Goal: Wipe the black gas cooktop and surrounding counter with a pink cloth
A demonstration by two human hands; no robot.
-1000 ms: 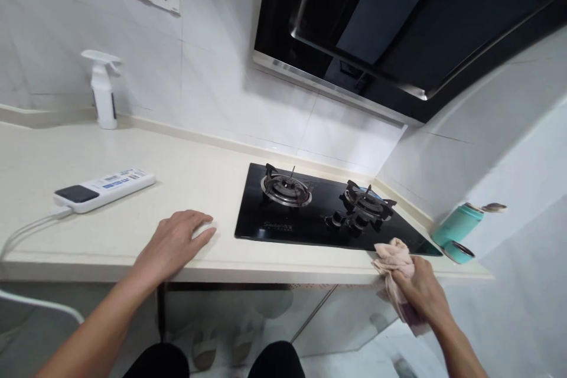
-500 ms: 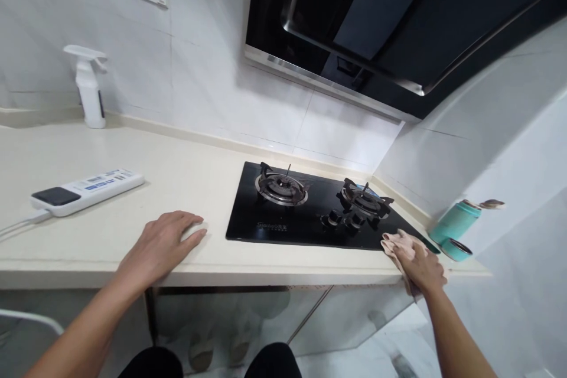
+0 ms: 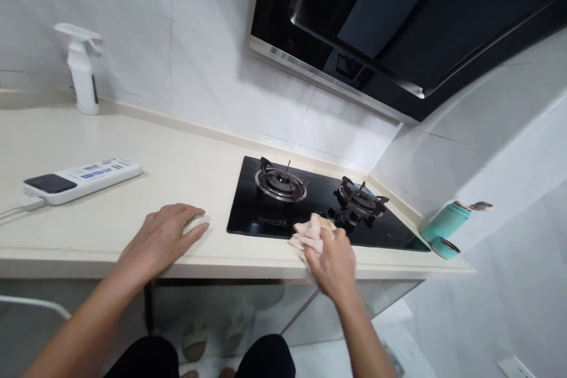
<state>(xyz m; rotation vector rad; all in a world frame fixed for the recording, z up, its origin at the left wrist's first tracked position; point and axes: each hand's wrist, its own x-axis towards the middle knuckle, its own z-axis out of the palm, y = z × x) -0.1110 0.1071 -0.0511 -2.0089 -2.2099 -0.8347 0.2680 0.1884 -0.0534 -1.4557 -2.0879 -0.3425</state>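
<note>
A cream table (image 3: 186, 159) runs beneath both hands, backed by a pale, grey-veined tiled wall (image 3: 208, 77); a black range hood (image 3: 376, 29) hangs above and beyond the right hand. The hands are apart. The left hand (image 3: 162, 239) lies palm down near the table's front edge, thumb and fingers spread, holding nothing. The right hand (image 3: 334, 263) is clamped on a crumpled pinkish cloth (image 3: 308, 237) at the front edge of a black glass gas hob (image 3: 319, 194), whose two burners lie beyond the hands. Left of the left hand sits a white device (image 3: 95, 182); farther back stands a white spray bottle (image 3: 82, 82). Right of the right hand are a turquoise canister (image 3: 445, 221) and matching cup (image 3: 444, 248). Pale lettering on the hob starts with S, the rest unclear; the device's blue label print is too small to read.
</note>
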